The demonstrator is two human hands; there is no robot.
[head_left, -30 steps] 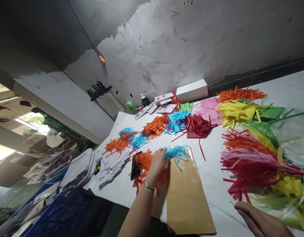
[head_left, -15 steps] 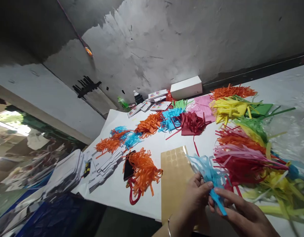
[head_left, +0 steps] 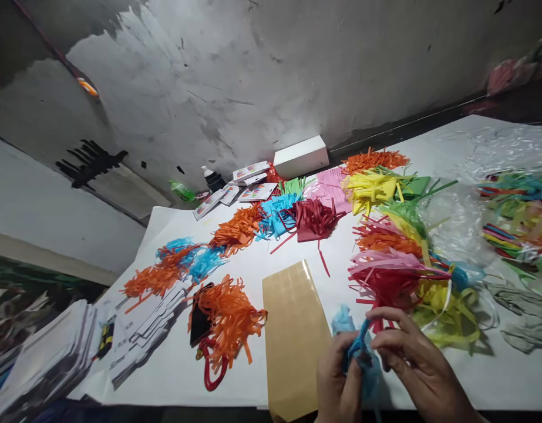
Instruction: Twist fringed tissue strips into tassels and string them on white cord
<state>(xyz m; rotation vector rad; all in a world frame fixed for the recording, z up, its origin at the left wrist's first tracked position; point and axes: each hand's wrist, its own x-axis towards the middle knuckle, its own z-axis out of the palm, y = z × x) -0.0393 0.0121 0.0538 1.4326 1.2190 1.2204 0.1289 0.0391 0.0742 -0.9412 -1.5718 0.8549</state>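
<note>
Now both hands meet at the near edge of the table (head_left: 174,376), and they hold one bunch of blue paper strips (head_left: 357,352) between them. The left hand (head_left: 336,385) is closed around the lower part of the bunch, and the right hand (head_left: 418,367) pinches the upper part with thumb and fingers, so both hands are grasping the same bunch. The bunch is crumpled, and it is lifted a little above the white surface. Just left of the grip lies a flat brown sheet (head_left: 292,329), partly under the left hand. Further left of the grip is a pile of orange strips (head_left: 229,320), well apart from the hands. Behind the grip, near the fingers of the right hand, lie red and pink strips (head_left: 387,273) and beside them yellow strips (head_left: 447,305). Far behind the grip, against the wall, stands a white box (head_left: 300,157).
</note>
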